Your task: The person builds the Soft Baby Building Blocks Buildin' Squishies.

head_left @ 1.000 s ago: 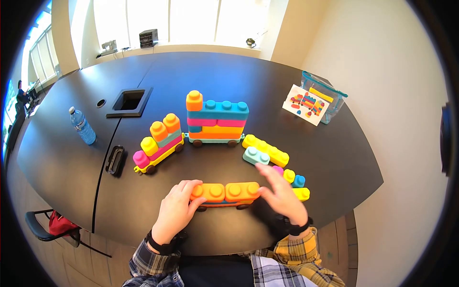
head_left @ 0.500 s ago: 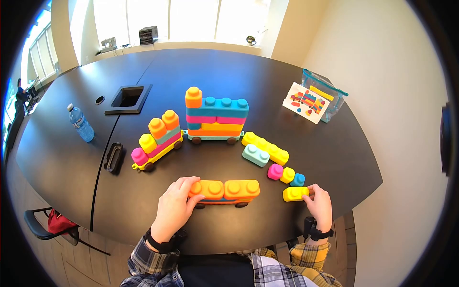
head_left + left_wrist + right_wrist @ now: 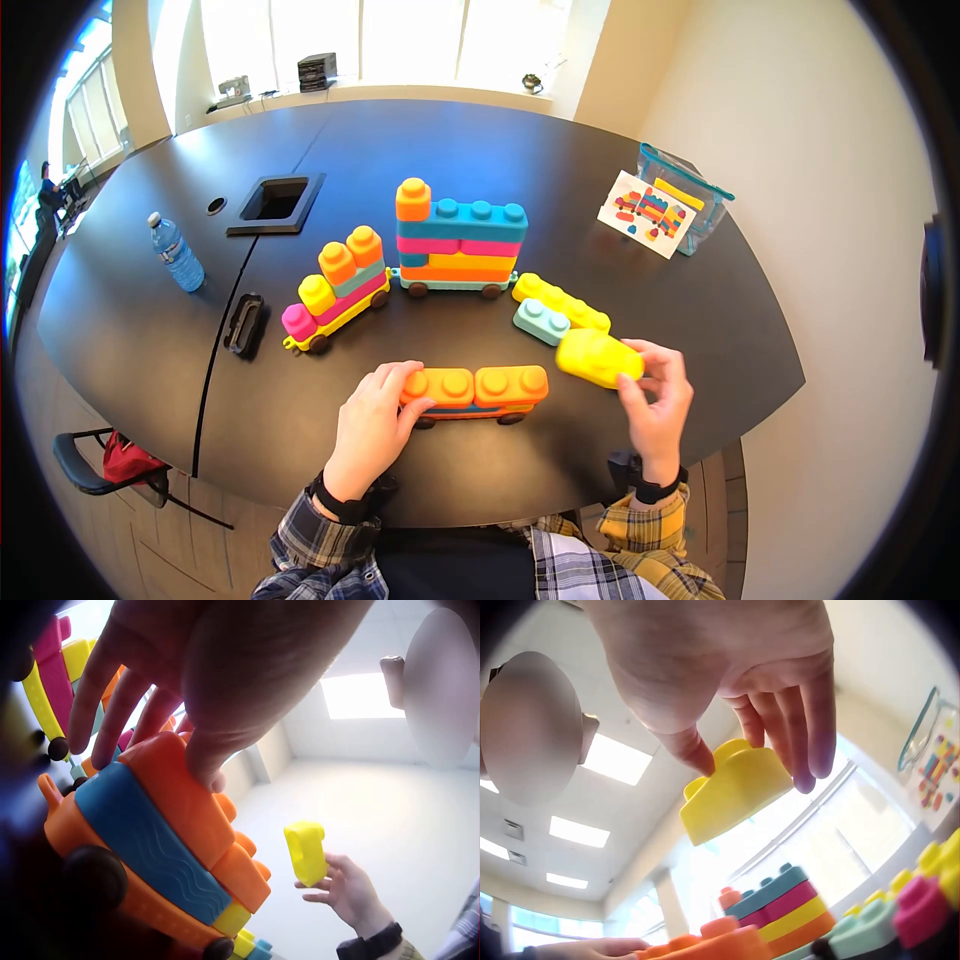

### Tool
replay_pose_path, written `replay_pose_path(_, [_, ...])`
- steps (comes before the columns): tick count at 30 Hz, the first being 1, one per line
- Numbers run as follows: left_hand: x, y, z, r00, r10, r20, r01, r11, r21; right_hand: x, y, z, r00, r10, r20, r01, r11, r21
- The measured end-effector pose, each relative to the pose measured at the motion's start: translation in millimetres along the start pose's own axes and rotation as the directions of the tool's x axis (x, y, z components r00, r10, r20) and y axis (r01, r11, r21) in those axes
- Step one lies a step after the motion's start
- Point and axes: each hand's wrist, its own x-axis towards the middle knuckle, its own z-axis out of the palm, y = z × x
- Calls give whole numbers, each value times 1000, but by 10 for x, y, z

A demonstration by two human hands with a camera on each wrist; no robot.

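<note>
The left hand [image 3: 368, 430] grips the left end of a low wheeled block car with two orange blocks [image 3: 510, 388] on top; in the left wrist view its thumb lies on the orange block [image 3: 180, 802], above a blue one [image 3: 142, 825]. Between thumb and fingers, the right hand [image 3: 660, 408] pinches a yellow block [image 3: 598, 358], held up off the table to the right of that car. The right wrist view shows the yellow block [image 3: 739, 791] tilted, its studs toward the palm.
Behind stand a tall block car [image 3: 460, 245] and a smaller one [image 3: 340, 295], linked together. A long yellow block [image 3: 560, 300] and a pale teal block [image 3: 541, 321] lie at right. Farther off are a picture card [image 3: 648, 215], a clear bag [image 3: 706, 222] and a bottle [image 3: 177, 254].
The right hand moved from the orange car to the yellow block on the table, took hold of it, and raised it up and leftward. The left hand kept its grip on the car.
</note>
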Motion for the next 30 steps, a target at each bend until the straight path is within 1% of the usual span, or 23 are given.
replay_pose_path(1, [-5, -16, 4, 1000, -3, 12, 3, 1000, -10, 25, -58, 138, 998, -22, 50, 19, 997, 77])
replay_pose_path(2, [-5, -20, -6, 1000, -5, 10, 6, 1000, -6, 67, -121, 279, 991, -77, 111, 72, 996, 50])
replay_pose_path(4, [11, -18, -33, 997, 58, -59, -61, 997, -47, 115, -208, 569, 960, -175, 216, 174, 984, 24])
replay_pose_path(5, [21, -6, -58, 996, 59, -62, -62, 997, -43, 126, -202, 723, 940, -221, 259, 223, 975, 22])
replay_pose_path(6, [31, 12, -92, 990, 82, -113, -94, 990, -105, 135, -180, 859, 916, -264, 303, 277, 961, 0])
replay_pose_path(7, [37, 20, -117, 981, 100, -164, -128, 978, -166, 144, -245, 963, 904, -281, 324, 298, 955, -4])
replay_pose_path(8, [37, 13, -137, 981, 97, -168, -125, 979, -162, 142, -245, 1052, 892, -288, 347, 310, 951, -8])
replay_pose_path(9, [33, 0, -159, 974, 136, -183, -169, 970, -177, 143, -222, 1121, 881, -295, 371, 322, 947, -12])
replay_pose_path(10, [30, -14, -177, 964, 174, -199, -212, 959, -190, 144, -207, 1158, 878, -298, 374, 324, 946, -6])
replay_pose_path(12, [34, -51, -180, 963, 183, -200, -216, 964, -157, 129, -177, 1215, 863, -237, 446, 269, 963, -11])
replay_pose_path(16, [52, -85, -159, 958, 209, -194, -228, 970, -83, 91, -143, 1270, 867, -232, 441, 267, 964, -17])
replay_pose_path(17, [60, -87, -150, 959, 209, -191, -229, 970, -86, 89, -163, 1257, 858, -199, 473, 244, 969, -34])
replay_pose_path(19, [65, -87, -136, 972, 153, -180, -186, 965, -183, 91, -183, 1231, 849, -160, 504, 216, 975, -53])
replay_pose_path(21, [63, -86, -126, 976, 136, -167, -169, 965, -203, 111, -191, 1216, 811, -218, 542, 307, 949, -77])
replay_pose_path(25, [50, -102, -128, 984, 121, -131, -146, 968, -205, 125, -199, 1206, 791, -210, 574, 314, 945, -88])
replay_pose_path(27, [45, -101, -128, 985, 117, -123, -141, 968, -207, 118, -183, 1218, 782, -258, 568, 367, 926, -84])
replay_pose_path(28, [46, -97, -130, 986, 116, -118, -138, 969, -207, 116, -180, 1215, 783, -256, 567, 366, 927, -86])
replay_pose_path(30, [46, -84, -139, 988, 105, -109, -126, 970, -208, 118, -175, 1199, 761, -179, 624, 304, 948, -99])
